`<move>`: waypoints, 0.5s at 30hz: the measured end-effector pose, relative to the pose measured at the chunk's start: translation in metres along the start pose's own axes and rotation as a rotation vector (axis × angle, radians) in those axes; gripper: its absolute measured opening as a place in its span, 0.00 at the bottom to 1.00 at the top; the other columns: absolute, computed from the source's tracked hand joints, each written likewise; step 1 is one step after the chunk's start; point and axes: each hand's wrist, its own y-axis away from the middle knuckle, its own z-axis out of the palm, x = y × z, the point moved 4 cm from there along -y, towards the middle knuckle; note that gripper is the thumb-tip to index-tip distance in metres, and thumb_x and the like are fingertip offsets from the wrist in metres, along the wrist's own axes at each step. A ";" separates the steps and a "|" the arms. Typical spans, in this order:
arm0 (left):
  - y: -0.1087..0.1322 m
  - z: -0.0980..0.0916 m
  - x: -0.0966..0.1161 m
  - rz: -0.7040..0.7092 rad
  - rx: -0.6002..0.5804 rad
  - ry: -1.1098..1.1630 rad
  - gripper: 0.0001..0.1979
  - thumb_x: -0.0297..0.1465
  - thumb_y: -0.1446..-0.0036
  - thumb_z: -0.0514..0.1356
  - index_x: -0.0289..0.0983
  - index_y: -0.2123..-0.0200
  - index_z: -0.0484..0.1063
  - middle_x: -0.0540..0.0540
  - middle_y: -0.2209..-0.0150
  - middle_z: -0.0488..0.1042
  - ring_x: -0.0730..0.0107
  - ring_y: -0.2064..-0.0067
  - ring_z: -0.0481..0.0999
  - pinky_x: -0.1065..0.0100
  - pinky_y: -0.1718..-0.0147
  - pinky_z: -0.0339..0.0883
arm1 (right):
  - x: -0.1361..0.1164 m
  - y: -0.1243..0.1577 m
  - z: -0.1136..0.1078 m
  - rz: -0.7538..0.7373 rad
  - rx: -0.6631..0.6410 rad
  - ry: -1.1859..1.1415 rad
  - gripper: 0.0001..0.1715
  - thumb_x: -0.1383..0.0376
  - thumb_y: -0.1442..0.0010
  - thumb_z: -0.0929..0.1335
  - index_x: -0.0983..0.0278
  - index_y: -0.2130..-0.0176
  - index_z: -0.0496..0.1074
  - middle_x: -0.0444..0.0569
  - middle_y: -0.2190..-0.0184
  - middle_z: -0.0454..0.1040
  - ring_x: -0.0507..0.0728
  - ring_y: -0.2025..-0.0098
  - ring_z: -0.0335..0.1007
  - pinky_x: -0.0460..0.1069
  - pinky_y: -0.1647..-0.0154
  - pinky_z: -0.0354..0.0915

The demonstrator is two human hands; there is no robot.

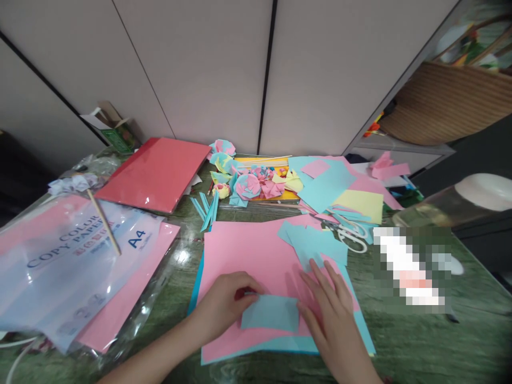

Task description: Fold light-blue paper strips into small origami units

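Observation:
A small light blue paper rectangle (270, 313) lies over a large pink sheet (240, 250). My left hand (234, 298) is closed in a pinch on the rectangle's upper left corner. At the right edge of the same piece, my right hand (330, 301) rests with its fingers stretched out; its thumb is beside that edge. Its longer fingers lie by blue paper scraps (316, 240) on the pink sheet. Light blue paper shows beneath the pink along the front and right edges.
Folded paper flowers (248, 186) sit at the back beside blue strips (208, 208). White-handled scissors (354, 237) lie right of the sheets. A red folder (156, 173) and a bag of copy paper (80, 256) occupy the left. A clear bottle (436, 205) lies at right.

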 end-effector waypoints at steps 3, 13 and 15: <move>-0.002 0.002 -0.005 -0.021 0.047 0.054 0.06 0.24 0.51 0.56 0.36 0.69 0.73 0.51 0.70 0.74 0.74 0.67 0.71 0.73 0.67 0.63 | -0.015 0.006 -0.006 -0.158 -0.074 -0.147 0.27 0.59 0.47 0.65 0.60 0.47 0.59 0.48 0.44 0.58 0.61 0.41 0.44 0.58 0.48 0.58; -0.005 0.007 -0.010 -0.157 -0.005 0.309 0.05 0.26 0.52 0.58 0.32 0.70 0.72 0.47 0.69 0.75 0.72 0.66 0.72 0.71 0.66 0.65 | -0.021 0.019 -0.004 -0.156 0.043 -0.224 0.16 0.71 0.47 0.65 0.58 0.57 0.68 0.47 0.54 0.69 0.58 0.51 0.58 0.57 0.53 0.59; -0.004 0.008 -0.010 -0.129 -0.005 0.257 0.05 0.26 0.51 0.57 0.33 0.69 0.71 0.47 0.68 0.74 0.73 0.65 0.72 0.71 0.65 0.65 | -0.018 0.018 -0.006 -0.125 0.065 -0.225 0.15 0.71 0.47 0.65 0.59 0.59 0.69 0.47 0.57 0.71 0.57 0.54 0.60 0.55 0.56 0.59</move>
